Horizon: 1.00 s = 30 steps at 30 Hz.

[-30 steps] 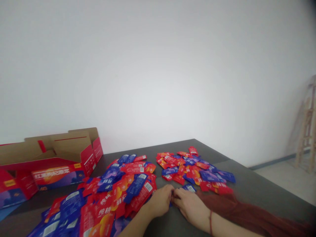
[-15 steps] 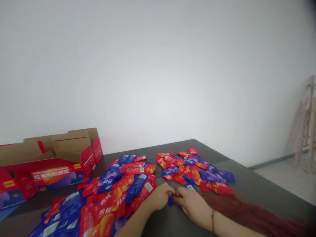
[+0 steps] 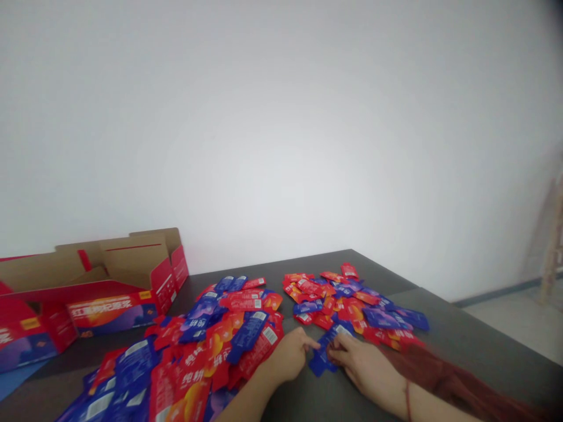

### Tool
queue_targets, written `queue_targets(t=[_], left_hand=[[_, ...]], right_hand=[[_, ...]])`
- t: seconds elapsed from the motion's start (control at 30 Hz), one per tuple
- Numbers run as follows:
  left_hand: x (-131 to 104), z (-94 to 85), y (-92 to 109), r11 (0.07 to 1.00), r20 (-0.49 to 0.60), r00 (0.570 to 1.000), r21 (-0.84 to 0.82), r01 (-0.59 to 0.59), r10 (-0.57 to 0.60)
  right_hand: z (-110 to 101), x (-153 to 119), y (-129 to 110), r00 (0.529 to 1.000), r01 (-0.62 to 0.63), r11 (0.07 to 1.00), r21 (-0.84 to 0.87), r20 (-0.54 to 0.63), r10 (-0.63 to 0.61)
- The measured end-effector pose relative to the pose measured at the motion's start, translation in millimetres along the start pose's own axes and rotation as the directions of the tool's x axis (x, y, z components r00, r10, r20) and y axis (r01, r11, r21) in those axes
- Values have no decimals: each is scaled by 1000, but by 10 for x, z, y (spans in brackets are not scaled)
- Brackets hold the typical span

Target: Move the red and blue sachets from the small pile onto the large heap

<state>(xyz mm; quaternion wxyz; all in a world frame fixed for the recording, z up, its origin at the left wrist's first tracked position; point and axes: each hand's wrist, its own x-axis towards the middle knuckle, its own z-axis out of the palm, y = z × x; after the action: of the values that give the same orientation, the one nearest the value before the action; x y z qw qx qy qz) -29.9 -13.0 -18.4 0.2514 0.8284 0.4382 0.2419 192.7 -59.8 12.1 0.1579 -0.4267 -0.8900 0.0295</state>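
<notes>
A blue sachet [image 3: 324, 350] with a white label lies at the front of the right-hand pile, between my two hands. My left hand [image 3: 291, 354] has its index finger stretched out, the tip at the sachet's left edge, with the other fingers curled in. My right hand [image 3: 361, 362] pinches the sachet from the right, its thumb and fingers together over it. A pile of red and blue sachets [image 3: 352, 305] lies just beyond my hands. The larger pile of red and blue sachets [image 3: 220, 346] spreads out to the left of my left forearm.
Open red cardboard boxes [image 3: 114, 310] with brown insides stand at the left. Dark red cloth [image 3: 457, 381] lies beside my right forearm on the dark table [image 3: 444, 316]. A white wall rises behind, and a wooden stand [image 3: 552, 252] is at the far right.
My hands have drawn apart, my right hand moving right, and more of the blue sachet shows between them. My left index finger has straightened. The view has shifted slightly.
</notes>
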Motion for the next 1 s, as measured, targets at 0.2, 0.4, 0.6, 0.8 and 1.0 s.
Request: queue_targets(t=[0.2, 0.4, 0.6, 0.8, 1.0], left_hand=[[-45, -14, 203, 994, -19, 998, 99, 53, -52], [-130, 70, 379, 967, -81, 995, 244, 80, -62], [-142, 70, 381, 972, -20, 1000, 232, -17, 22], [-149, 27, 317, 975, 27, 998, 211, -67, 63], [-143, 71, 187, 980, 23, 993, 159, -119, 117]], right_hand=[[86, 99, 9, 994, -110, 988, -108, -30, 107], [116, 18, -128, 1000, 12, 999, -40, -21, -13], [-21, 129, 160, 972, -229, 965, -129, -86, 219], [37, 25, 262, 974, -227, 949, -220, -54, 220], [52, 100, -18, 995, -85, 981, -172, -72, 73]])
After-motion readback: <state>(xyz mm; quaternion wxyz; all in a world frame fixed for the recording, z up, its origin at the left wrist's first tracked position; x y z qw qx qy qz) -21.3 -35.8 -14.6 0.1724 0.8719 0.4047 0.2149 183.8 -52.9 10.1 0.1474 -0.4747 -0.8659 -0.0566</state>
